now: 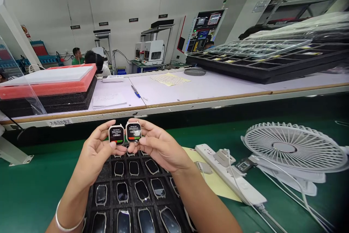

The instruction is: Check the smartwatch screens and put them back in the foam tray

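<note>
My left hand (95,149) grips a smartwatch case (116,135) by its edges, the thumb at its lower right corner. My right hand (160,144) holds a second smartwatch case (133,132) the same way, close beside the first. Both screens are lit and face me, with white text, a grey button and a red and green strip along the bottom. Neither watch shows a strap. Below my hands lies a black foam tray (109,178) with rows of dark-screened watch cases in its compartments; my wrists and forearms cover parts of it.
To the right are a white power strip (231,178) with plugs and cables, a yellow sheet (222,187) and a white fan (294,149). A raised shelf (163,95) ahead carries red foam (54,87), a pen (135,91) and stacked black trays (261,69). People sit farther back.
</note>
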Demonstrator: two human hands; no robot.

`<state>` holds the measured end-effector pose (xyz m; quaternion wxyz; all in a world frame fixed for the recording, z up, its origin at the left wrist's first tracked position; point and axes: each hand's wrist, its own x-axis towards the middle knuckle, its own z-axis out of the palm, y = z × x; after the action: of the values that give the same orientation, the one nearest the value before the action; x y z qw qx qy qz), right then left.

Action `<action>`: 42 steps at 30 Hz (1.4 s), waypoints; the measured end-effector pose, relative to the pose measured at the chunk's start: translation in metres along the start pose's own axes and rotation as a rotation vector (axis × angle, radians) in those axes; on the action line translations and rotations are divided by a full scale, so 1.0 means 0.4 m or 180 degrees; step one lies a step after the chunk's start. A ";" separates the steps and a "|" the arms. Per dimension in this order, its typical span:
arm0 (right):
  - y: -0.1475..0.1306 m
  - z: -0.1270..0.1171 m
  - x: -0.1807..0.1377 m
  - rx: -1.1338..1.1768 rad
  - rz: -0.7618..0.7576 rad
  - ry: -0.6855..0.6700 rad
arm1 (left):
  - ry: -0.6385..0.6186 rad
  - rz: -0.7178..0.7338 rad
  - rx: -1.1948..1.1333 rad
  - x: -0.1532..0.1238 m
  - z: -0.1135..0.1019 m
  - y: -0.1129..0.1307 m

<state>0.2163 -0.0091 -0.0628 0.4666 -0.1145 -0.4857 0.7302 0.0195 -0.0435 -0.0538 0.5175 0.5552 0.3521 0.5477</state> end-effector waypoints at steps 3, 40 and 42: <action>-0.003 0.002 0.000 -0.0030 0.0016 0.0004 | -0.0011 0.0065 0.0043 0.001 -0.001 -0.004; 0.021 0.006 0.015 -0.0711 -0.0363 0.0447 | 0.0320 0.0194 0.0081 0.004 0.034 -0.031; 0.020 0.005 0.014 -0.0746 -0.0365 0.0443 | 0.0315 0.0179 0.0084 0.005 0.035 -0.029</action>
<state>0.2075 -0.0066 -0.0668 0.5236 -0.1907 -0.5398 0.6310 0.0355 -0.0416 -0.0627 0.4766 0.5439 0.3687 0.5841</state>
